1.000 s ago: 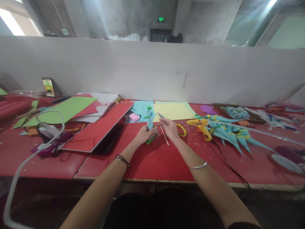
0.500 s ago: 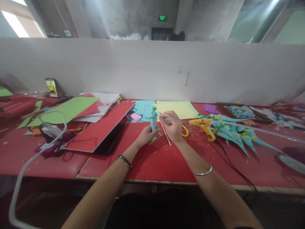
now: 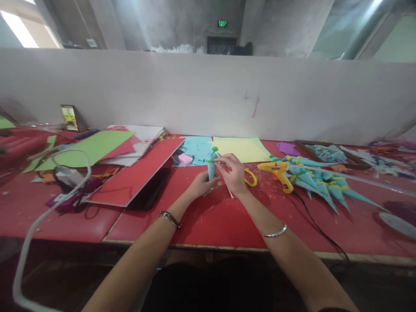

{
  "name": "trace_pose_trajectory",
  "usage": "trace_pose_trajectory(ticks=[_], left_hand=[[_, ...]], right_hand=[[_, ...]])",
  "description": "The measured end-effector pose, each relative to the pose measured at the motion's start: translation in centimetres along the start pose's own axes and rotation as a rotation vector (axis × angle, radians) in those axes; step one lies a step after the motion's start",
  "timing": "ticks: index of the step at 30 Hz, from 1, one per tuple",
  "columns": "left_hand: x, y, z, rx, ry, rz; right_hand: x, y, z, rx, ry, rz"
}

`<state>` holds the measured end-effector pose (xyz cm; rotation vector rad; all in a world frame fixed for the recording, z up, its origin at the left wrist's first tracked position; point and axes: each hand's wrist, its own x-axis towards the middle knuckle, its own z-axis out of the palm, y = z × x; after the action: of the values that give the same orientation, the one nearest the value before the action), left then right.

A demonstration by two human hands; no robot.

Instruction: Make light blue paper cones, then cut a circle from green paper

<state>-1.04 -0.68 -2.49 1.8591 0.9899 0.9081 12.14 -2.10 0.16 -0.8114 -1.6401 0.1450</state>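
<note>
My left hand (image 3: 199,185) is closed around a light blue paper cone (image 3: 212,171), wide end up. A green band circles the cone near its top, and a green pom-pom (image 3: 215,149) shows above it. At the cone's upper right edge, the fingers of my right hand (image 3: 234,174) are pinched together. A thin greyish tip pokes out above these fingers; what it belongs to is too small to tell. Under the right hand lies a thin pale stick (image 3: 231,193). Beside it, yellow-handled scissors (image 3: 251,178) are partly hidden by that hand.
A yellow glue gun (image 3: 278,172) with a cord lies right of my hands, before a pile of blue paper cones (image 3: 320,184). Behind are blue sheets (image 3: 199,149) and a pale yellow sheet (image 3: 242,149). A red board (image 3: 139,177) leans at left, near a propped phone (image 3: 69,118).
The cone has moved slightly right in my left hand, its pom-pom shifting right too. My right fingers have come against the cone's upper edge, where a small gap showed before.
</note>
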Motion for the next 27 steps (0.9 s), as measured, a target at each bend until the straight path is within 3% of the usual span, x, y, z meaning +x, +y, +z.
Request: trace_pose_trajectory(ticks=[14,27], left_hand=[[0.1,-0.4,0.1,0.01,-0.016,0.035],[0.3,-1.5,0.0,0.089,-0.016,0.057]], right_hand=[[-0.1,0.0,0.1,0.055,0.037,0.075],[0.0,0.1,0.1,0.064,-0.012,0.095]])
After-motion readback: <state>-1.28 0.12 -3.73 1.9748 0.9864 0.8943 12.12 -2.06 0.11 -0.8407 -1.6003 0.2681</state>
